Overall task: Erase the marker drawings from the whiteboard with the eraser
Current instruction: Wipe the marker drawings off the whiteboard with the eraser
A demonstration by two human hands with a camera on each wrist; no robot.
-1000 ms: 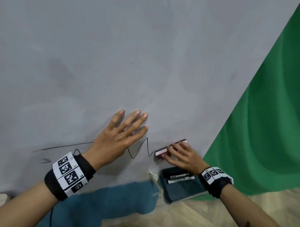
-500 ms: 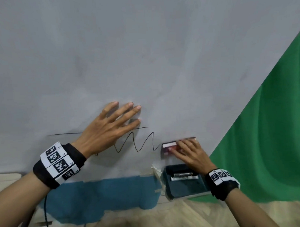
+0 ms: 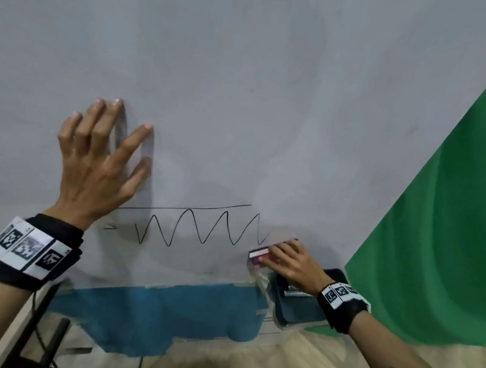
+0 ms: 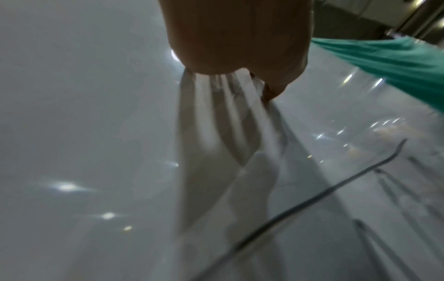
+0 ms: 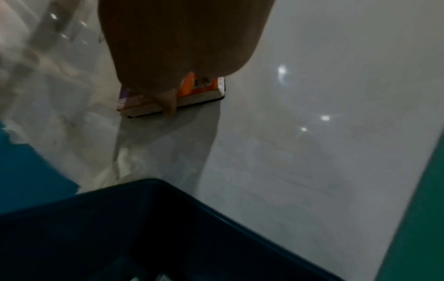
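Note:
The grey whiteboard (image 3: 239, 87) fills the head view. A black zigzag (image 3: 196, 227) runs under a long straight line (image 3: 180, 207) low on the board. My right hand (image 3: 291, 261) grips the eraser (image 3: 258, 256) and presses it flat on the board at the zigzag's right end. In the right wrist view the eraser (image 5: 199, 91) shows an orange and purple top, with my thumb along its edge. My left hand (image 3: 99, 156) rests spread on the board above the drawing's left end, fingertips touching. The left wrist view shows the line (image 4: 312, 197) blurred.
A dark blue tray (image 3: 301, 307) with markers hangs at the board's lower edge under my right wrist; its rim (image 5: 168, 190) is close in the right wrist view. A green curtain (image 3: 441, 218) is at right, blue cloth (image 3: 163, 316) below the board.
My left hand moved up and off the zigzag, uncovering it. The right hand stayed on the eraser at the zigzag's right end.

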